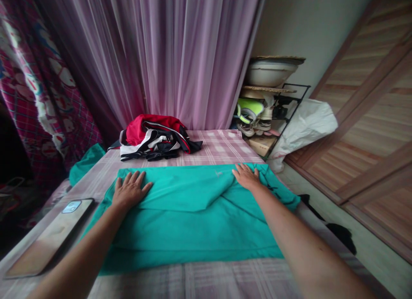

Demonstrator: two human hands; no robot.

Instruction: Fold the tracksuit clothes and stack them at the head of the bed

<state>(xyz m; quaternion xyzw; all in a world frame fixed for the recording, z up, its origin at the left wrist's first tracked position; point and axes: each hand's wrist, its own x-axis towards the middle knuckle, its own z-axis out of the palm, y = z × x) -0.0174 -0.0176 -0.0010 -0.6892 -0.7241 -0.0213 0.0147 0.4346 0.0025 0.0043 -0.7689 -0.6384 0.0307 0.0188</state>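
A teal garment [193, 230] lies spread across the table in front of me, with its upper part folded over and a few creases running through it. A small pale logo shows near its top edge. My left hand [130, 189] rests palm down on the upper left of the cloth, fingers spread. On the upper right, my right hand [247, 177] also lies on the cloth with its fingers apart. Some loose teal fabric with a dark cord hangs past the right hand toward the table's edge.
Behind the garment sits a crumpled pile of red, black and white clothes [157, 138]. A phone [48, 239] lies at the left on the checked tablecloth [222, 146]. A rack with shoes [257, 126] and a basin [272, 72] stands beyond the right corner, near a white bag [309, 123].
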